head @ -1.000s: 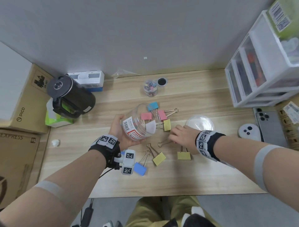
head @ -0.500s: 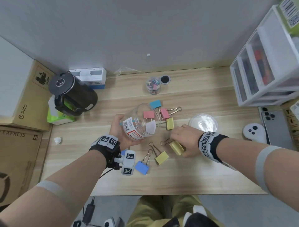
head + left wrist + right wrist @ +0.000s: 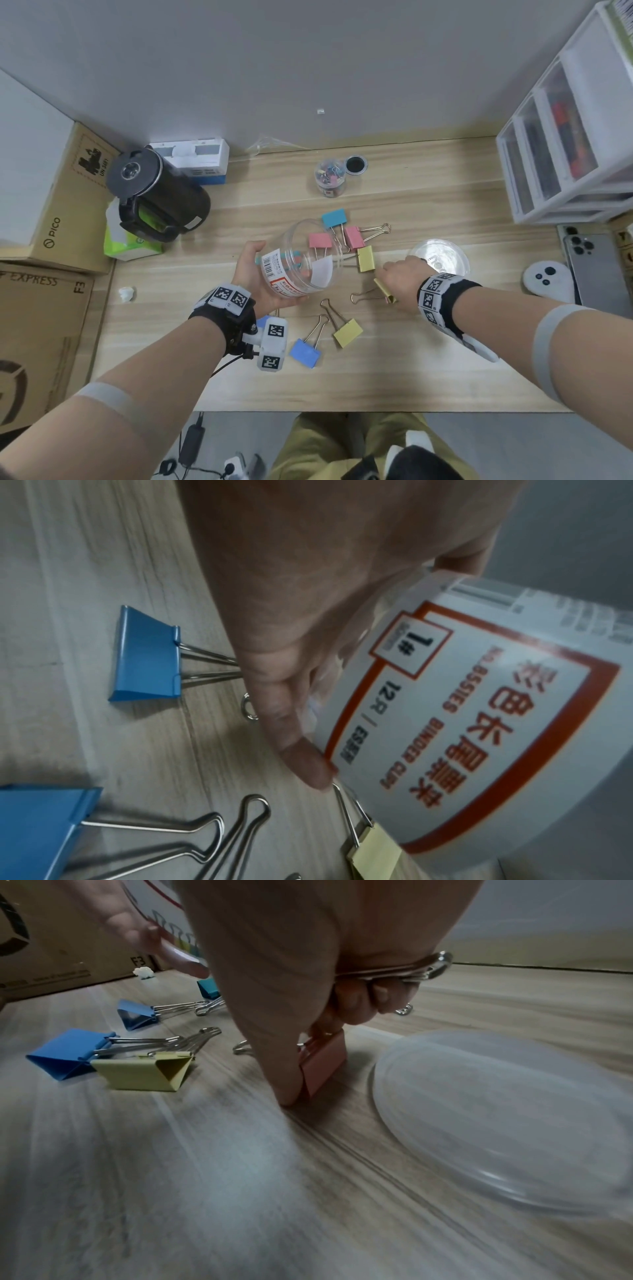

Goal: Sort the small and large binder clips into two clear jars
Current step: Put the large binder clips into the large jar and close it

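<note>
fingers of the left hand (image 3: pixel 255 274) curl under the large clear jar (image 3: pixel 301 260), tipped on its side above the wooden desk (image 3: pixel 428 359), its mouth facing the loose large clips. right hand (image 3: pixel 399 279) pinches a yellow binder clip (image 3: pixel 383 289) by its body, just beside the jar's lid (image 3: pixel 440 257) lying flat. another yellow clip (image 3: pixel 347 332) and a blue clip (image 3: pixel 305 353) lie near the desk's front. small jar (image 3: pixel 330 178) with small clips stands upright near the wall.
</note>
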### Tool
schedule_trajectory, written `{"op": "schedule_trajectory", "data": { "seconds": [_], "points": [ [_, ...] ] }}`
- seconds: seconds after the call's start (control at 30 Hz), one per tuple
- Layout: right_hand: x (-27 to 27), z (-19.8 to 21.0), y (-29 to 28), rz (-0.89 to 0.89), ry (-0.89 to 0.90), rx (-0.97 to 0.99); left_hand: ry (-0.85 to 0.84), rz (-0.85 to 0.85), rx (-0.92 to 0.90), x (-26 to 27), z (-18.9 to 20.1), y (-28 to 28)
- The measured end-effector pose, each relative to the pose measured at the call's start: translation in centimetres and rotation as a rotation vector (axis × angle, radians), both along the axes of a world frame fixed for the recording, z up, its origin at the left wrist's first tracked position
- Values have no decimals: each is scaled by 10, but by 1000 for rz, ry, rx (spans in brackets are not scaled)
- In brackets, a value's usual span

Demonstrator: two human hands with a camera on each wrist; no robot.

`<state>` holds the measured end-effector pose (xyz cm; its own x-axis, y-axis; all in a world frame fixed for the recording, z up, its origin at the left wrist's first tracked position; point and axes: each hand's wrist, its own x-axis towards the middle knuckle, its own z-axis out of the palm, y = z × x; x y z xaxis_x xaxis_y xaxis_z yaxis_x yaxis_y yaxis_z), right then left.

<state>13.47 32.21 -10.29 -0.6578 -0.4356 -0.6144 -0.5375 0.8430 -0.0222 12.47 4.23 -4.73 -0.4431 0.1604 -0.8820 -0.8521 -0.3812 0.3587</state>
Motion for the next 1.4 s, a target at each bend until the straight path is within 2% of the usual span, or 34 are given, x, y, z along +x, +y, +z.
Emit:
{"op": "schedule_trajectory", "data": {
  "seconds": [0.1,0.2,0.33,0.5,0.67,0.93,1.03,1.2,1.3,1.4],
  "points": [
    [-1,4,1,-41,-28,-31,-4,-1,-14,0,1,-3],
    [-10,18,6,-137,-55,-169,-9,8,-40,-3,5,-6],
    [-27,42,14,-250,30,-384,-19,7,-87,-10,10,-11],
    [-40,68,-7,-314,94,-522,-39,-48,-152,-12,17,-3],
    [-43,87,-58,-189,-50,-402,-41,-101,-113,-10,18,12],
    [-36,81,-100,-285,17,-307,-18,-204,-109,-13,19,19],
    [-38,78,-99,-242,1,-377,-16,-196,-119,-13,19,15],
    [-45,88,-89,-218,-181,-433,-28,-183,-116,-13,19,11],
    [-50,93,-90,-101,-186,-399,-31,-186,-121,-12,20,13],
    [-51,98,-96,90,-94,-311,-33,-228,-111,-13,19,15]
  ]
}}
